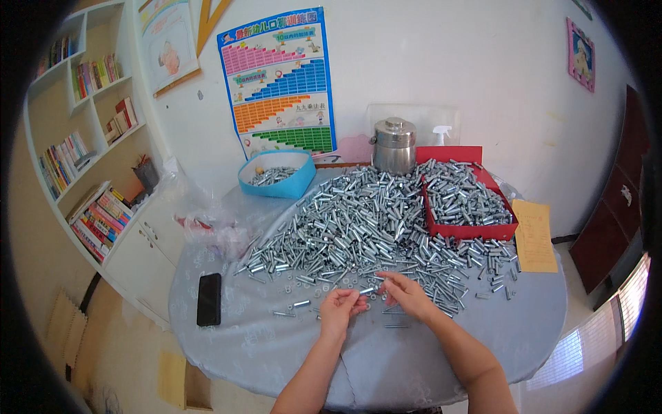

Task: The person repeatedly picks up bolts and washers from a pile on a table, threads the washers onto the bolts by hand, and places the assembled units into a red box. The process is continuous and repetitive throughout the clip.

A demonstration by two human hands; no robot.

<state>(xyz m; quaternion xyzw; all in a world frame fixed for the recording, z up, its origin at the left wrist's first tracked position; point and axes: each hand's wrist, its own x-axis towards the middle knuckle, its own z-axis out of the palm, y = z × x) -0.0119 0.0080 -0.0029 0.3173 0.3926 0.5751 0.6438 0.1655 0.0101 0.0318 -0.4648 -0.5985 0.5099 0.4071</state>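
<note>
My left hand (339,309) is closed, with a short silver metal sleeve (367,291) pinched between thumb and fingertips, its free end pointing right. Close beside that end, my right hand (407,297) has its fingers apart, the index finger stretched toward the pile; nothing clear shows in its grasp. Beyond both hands spreads a large heap of metal sleeves and bolts (358,221). Small ring-shaped nuts or washers (350,282) lie loose at the heap's near edge. A single sleeve (301,303) lies on the cloth left of my left hand.
A red box (472,232) full of metal parts stands at the right back, a blue basket (296,185) with more at the left back. A steel pot (394,148) stands behind the heap. A black phone (209,299), plastic bags (217,231) and yellow paper (536,238) flank it.
</note>
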